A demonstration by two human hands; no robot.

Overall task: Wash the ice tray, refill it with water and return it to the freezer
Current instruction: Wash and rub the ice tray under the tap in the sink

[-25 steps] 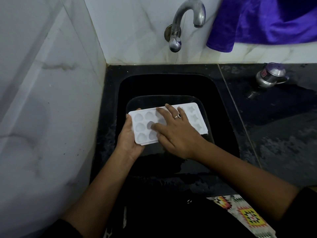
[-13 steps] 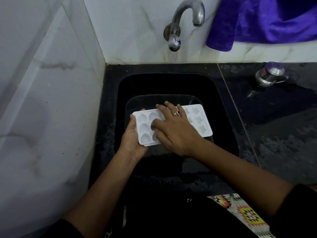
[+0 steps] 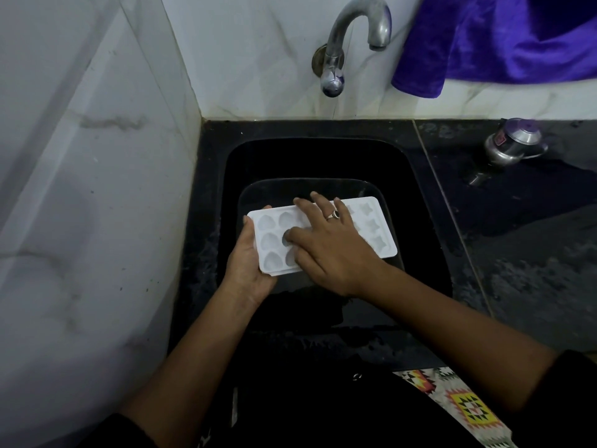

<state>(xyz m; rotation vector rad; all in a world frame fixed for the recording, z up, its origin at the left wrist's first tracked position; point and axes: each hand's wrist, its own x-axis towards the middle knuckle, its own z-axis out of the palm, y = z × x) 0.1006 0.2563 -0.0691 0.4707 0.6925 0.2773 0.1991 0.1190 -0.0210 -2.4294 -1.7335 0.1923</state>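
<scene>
A white marble wall [image 3: 97, 189] hugs the left edge of the black sink [image 3: 323, 160]; a curved steel tap [image 3: 349, 30] overhangs its back. The dark bench [image 3: 517, 253] rightward lies open, save a small steel pot [image 3: 510, 147] by its back edge.

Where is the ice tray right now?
In the head view, the ice tray is over the sink, below the tap. The left hand holds its left end and the right hand rests on top.

Left grip [image 3: 248, 263] curled, right grip [image 3: 329, 250] pressing flat

White ice tray [image 3: 371, 226], black sink [image 3: 323, 156], purple cloth [image 3: 484, 43], white marble-veined wall [image 3: 80, 156]
</scene>
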